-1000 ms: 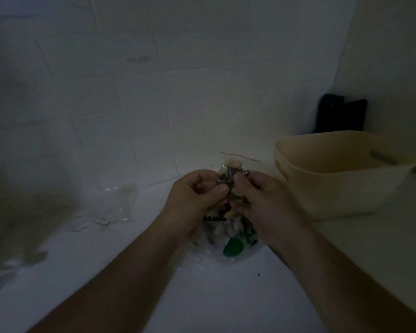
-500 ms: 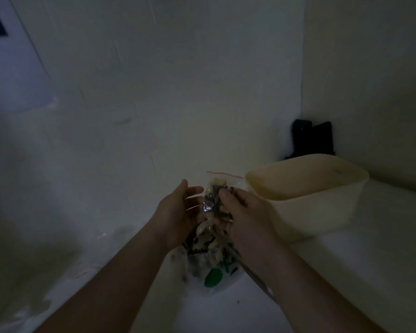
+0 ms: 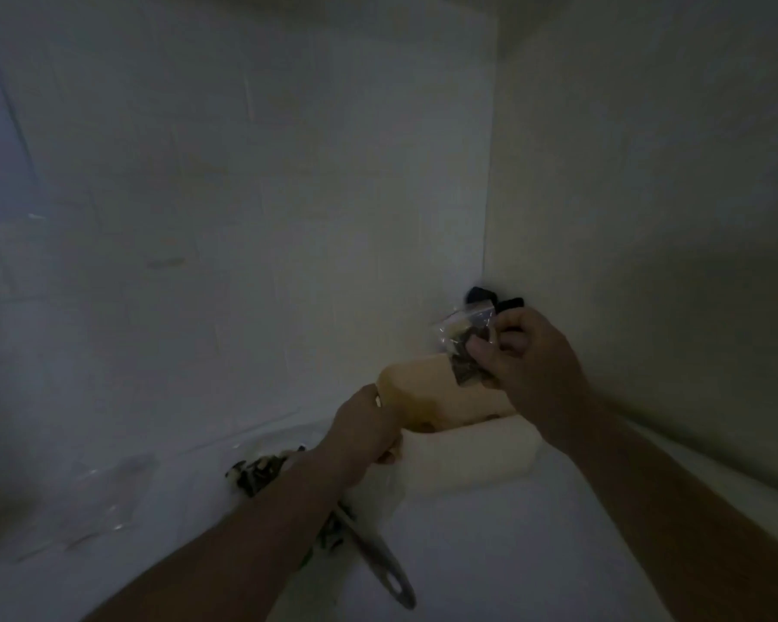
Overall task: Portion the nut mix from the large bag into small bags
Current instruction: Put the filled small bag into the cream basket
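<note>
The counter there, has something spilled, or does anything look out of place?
Nothing clearly spilled. The nut mix lies in its large bag beside the left hand, which grips the cream bin. The right hand holds a filled small bag over it. Dim light hides finer detail.

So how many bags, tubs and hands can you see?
Small clear plastic bags holding nut mix: 1
Large clear bags of nut mix on the white table: 1
Cream plastic tubs: 1
Hands: 2, left hand, right hand
Total: 5

white counter [image 3: 490,554] carries cream bin [image 3: 463,460], nut mix bag [image 3: 261,475], empty clear bags [image 3: 104,500]
</note>
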{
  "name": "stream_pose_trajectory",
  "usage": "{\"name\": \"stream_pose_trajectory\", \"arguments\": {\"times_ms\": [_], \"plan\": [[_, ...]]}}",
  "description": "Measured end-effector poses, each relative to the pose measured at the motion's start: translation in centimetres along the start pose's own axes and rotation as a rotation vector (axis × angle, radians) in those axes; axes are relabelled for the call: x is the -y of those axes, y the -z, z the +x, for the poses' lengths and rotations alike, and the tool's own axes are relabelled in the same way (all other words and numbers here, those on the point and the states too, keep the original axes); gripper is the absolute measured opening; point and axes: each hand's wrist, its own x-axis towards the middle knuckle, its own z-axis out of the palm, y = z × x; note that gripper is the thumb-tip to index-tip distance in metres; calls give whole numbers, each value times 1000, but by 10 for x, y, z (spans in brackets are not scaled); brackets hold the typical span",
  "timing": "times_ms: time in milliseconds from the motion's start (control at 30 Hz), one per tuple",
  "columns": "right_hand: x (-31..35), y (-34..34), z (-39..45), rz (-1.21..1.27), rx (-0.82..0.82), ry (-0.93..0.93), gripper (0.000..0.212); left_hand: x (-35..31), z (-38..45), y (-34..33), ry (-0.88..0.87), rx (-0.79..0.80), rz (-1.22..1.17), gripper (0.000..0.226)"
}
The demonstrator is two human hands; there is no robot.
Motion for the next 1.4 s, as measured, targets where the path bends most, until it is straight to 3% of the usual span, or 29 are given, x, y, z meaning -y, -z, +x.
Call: {"name": "stream_pose_trajectory", "arguments": {"times_ms": [133,300,467,567,700,1167,1400], "plan": [[-9,23,-1,-309,73,20,22,10,-25,-3,-270,-24,157,31],[-33,37,-7,-872,240,163,23,20,-44,-4,-396,-55,215,33],[-50,43,-5,-921,392,31,23,32,-46,-5,-434,-63,280,38],[-46,40,-8,-1085,509,2,15,33,-47,-6,-437,-72,283,40],[-45,29,-16,-1119,641,-101,14,33,-46,-7,-443,-79,276,43],[-51,18,-23,-1004,654,-181,26,35,-38,-10,-432,-98,254,39],[-58,10,-22,-1017,641,-180,12,36,-35,-11,-414,-85,249,43]]}}
